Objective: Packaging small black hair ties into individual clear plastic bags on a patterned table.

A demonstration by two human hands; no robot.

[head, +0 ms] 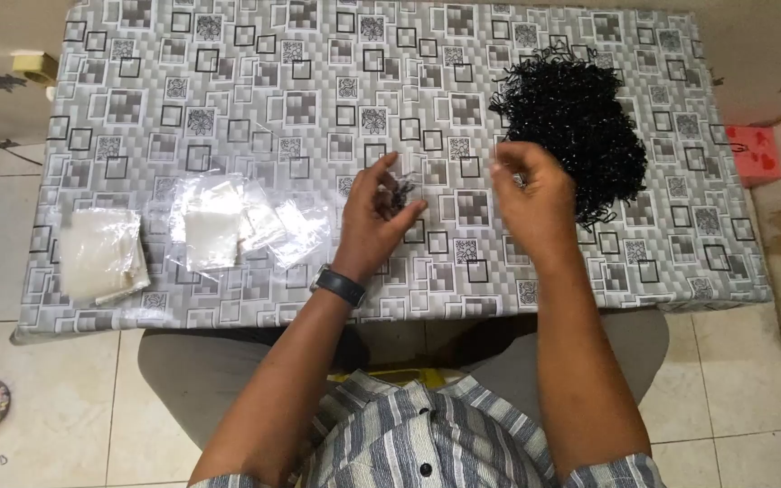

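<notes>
The person sits at the table [228, 54], striped shirt [427, 434] nearest the camera, both forearms reaching out over the grey, square-patterned cloth. The left hand [377, 217], with a dark watch [339, 286] on its wrist, has its fingers curled together around a small clump of black bands [399, 192]; a thin clear bag seems to be pinched there too, though I can't tell for certain. Just right of that grip, the right hand [531, 194] is held up with thumb and fingers drawn together; whether anything is between them I cannot tell.

Left of the grip, near it, lie loose clear bags [255, 221], flat, crumpled and overlapping. Further left of those sits a neat stack of bags [99, 253], whitish and square, close to the table's near edge.

Beyond the right hand and just past it, a big pile of bands [576, 117], black and tangled, spreads toward the far right corner.

Off the table, far right of the grip, a pink packet [757, 154] lies on the floor; at the far left, a small yellow box [36, 65].
</notes>
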